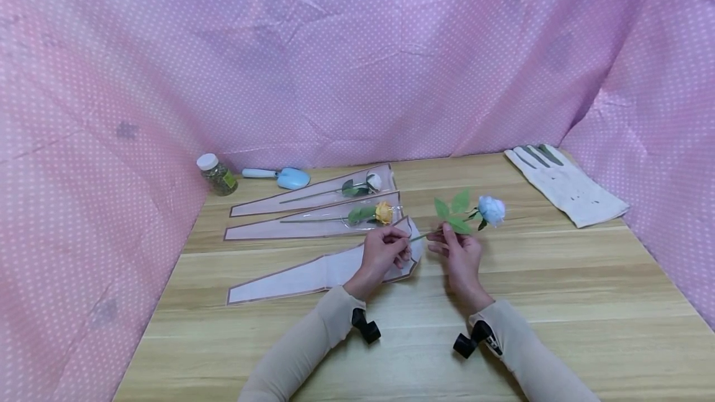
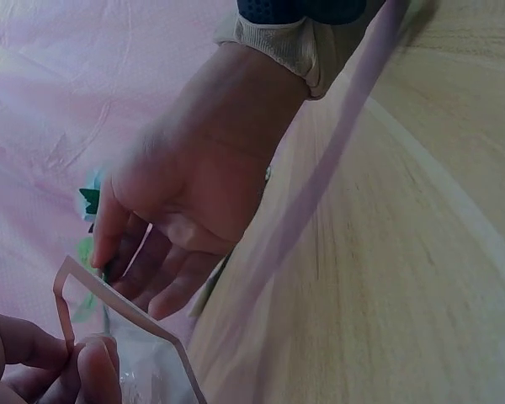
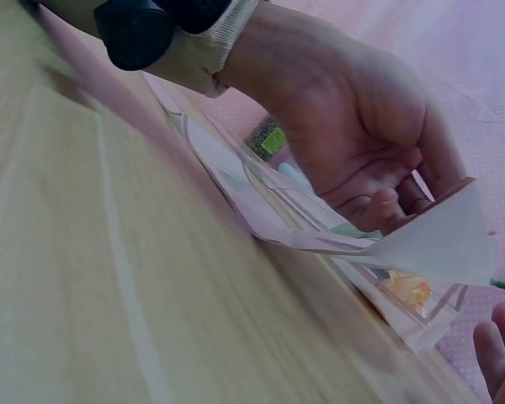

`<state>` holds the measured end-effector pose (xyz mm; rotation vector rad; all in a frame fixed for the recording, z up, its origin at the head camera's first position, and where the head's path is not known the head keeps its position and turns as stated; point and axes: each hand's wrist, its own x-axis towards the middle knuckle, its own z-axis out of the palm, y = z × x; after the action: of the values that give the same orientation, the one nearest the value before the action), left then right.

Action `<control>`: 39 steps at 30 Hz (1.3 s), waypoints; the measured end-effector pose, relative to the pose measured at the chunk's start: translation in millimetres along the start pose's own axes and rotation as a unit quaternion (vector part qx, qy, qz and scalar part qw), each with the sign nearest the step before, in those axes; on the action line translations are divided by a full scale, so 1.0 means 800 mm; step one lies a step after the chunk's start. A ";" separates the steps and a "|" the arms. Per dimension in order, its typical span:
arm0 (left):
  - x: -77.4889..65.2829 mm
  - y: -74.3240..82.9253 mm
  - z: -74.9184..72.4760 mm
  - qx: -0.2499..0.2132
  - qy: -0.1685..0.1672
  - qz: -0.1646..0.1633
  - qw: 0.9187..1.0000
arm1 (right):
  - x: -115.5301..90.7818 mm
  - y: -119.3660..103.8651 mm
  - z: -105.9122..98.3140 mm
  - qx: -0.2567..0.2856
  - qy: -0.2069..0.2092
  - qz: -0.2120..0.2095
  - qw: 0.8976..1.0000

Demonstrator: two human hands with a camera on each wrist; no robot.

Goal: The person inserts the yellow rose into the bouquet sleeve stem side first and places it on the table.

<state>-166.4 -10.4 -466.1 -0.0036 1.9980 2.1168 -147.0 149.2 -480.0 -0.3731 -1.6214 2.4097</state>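
Note:
My left hand (image 1: 382, 256) pinches the rim of the wide end of a white flower sleeve (image 1: 341, 270) with a brown border. In the left wrist view, the sleeve's mouth (image 2: 118, 299) stands raised between the fingers. To its right, my right hand (image 1: 462, 262) pinches the green stem of an artificial light-blue rose (image 1: 491, 210), just below its leaves (image 1: 459, 203). The bloom points away to the right, and the stem's lower part runs left to the sleeve's mouth. How far the stem reaches inside is hidden by the left hand and the sleeve.
Behind lie two sleeves, one with a yellow rose (image 1: 384, 212) and one with a white rose (image 1: 374, 182). A jar (image 1: 219, 175) with a white lid and a blue trowel (image 1: 293, 178) are at back left. White gloves (image 1: 570, 188) lie at back right. Pink dotted cloth (image 1: 357, 61) surrounds the wooden table (image 1: 558, 340).

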 end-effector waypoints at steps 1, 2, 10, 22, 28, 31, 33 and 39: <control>0.000 0.000 0.000 -0.001 0.000 0.001 1.000 | -0.001 0.001 0.000 0.001 -0.002 0.001 1.000; 0.000 0.000 0.000 -0.002 0.000 0.001 1.000 | -0.001 0.002 0.001 0.001 -0.004 0.001 1.000; 0.000 0.004 0.004 -0.006 -0.004 0.002 1.000 | -0.004 0.005 0.002 0.017 -0.012 -0.018 1.000; 0.004 0.002 0.004 -0.004 0.007 0.015 1.000 | -0.004 -0.005 -0.001 0.052 -0.030 -0.003 0.998; 0.002 0.004 0.005 -0.007 0.003 0.013 1.000 | 0.001 -0.008 -0.003 0.067 0.012 0.011 0.998; 0.002 0.005 0.005 -0.009 0.002 0.014 1.000 | 0.002 -0.010 -0.003 0.046 0.021 0.005 0.999; 0.002 0.006 0.005 -0.011 0.001 0.013 1.000 | 0.002 -0.011 -0.003 0.035 0.023 0.001 0.999; 0.002 0.007 0.006 -0.010 0.002 0.017 1.000 | 0.001 -0.011 -0.002 0.026 0.027 0.007 0.999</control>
<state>-167.8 -6.0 -460.5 0.0243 1.9921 2.1593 -147.2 154.1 -472.5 -0.4384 -1.5362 2.4238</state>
